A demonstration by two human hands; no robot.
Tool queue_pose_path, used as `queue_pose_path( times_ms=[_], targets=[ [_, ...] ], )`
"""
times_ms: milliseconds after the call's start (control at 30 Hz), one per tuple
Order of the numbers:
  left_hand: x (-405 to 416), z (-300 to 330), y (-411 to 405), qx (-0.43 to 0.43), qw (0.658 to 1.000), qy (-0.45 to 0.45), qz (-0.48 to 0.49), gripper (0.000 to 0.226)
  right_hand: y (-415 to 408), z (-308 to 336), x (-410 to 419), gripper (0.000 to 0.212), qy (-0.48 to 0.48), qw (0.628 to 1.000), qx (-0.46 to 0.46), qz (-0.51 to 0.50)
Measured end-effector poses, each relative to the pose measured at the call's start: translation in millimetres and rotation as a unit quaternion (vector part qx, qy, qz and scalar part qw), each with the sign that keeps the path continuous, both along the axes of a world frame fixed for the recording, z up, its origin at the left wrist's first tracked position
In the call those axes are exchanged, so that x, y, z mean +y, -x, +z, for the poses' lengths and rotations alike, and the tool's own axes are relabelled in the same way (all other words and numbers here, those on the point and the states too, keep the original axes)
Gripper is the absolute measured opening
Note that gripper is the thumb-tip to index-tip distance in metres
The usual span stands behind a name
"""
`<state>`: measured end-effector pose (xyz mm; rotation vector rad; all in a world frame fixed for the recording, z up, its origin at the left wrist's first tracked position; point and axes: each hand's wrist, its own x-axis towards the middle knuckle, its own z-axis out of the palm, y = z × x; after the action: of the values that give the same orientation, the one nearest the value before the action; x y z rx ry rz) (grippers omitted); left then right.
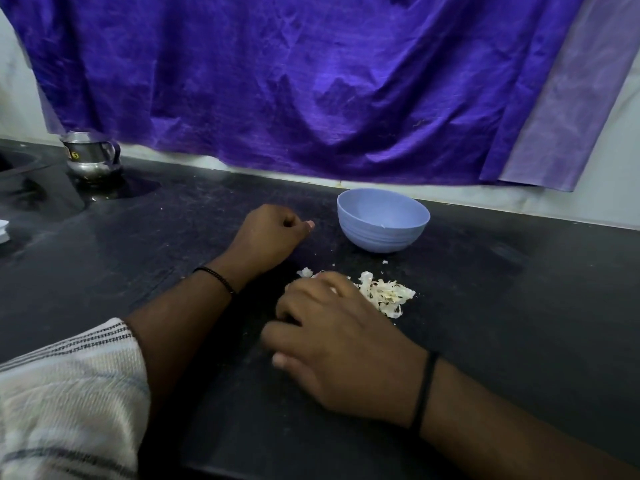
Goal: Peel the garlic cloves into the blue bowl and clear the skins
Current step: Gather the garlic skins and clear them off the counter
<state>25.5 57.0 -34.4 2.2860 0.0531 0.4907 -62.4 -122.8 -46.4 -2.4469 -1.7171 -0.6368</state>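
The blue bowl [383, 220] stands on the black counter near the back wall; the part of its inside that shows holds only a tiny white fleck. In front of it lies a pile of pale garlic skins [384, 294]. My right hand [343, 344] lies palm down on the left part of the pile, its fingers bent and touching the skins. Left of the bowl, my left hand [272, 235] rests on the counter curled into a fist with the thumb tip showing. Nothing is visible in the fist. No whole cloves are in view.
A steel jug [91, 154] stands at the back left on the black counter [502, 306]. A purple cloth [311, 81] hangs over the wall behind. Small skin crumbs [384, 261] lie just in front of the bowl. A white object [2, 230] peeks in at the left edge.
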Motion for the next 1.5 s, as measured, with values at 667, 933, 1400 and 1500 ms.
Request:
queue_pose_path(
  times_ms=[667,933,1400,1500],
  targets=[
    [-31.6,3.5,13.8,0.136,0.979,-0.117,-0.098,0.041,-42.1,40.9,-47.0,0.081,-0.049,0.829,0.468,-0.302],
    [-20.9,6.2,13.7,0.042,0.996,-0.037,-0.066,0.036,-64.6,37.5,-62.7,0.010,-0.231,0.863,0.320,-0.315],
    [-45.6,-3.7,31.1,0.144,0.932,0.227,-0.241,0.060,-67.3,29.6,-63.1,0.033,-0.280,0.819,0.407,-0.293],
    [-46.2,-3.2,33.5,0.103,0.927,0.285,-0.220,0.055,-60.0,34.2,-74.8,0.017,-0.173,0.813,0.437,-0.344]
  ],
)
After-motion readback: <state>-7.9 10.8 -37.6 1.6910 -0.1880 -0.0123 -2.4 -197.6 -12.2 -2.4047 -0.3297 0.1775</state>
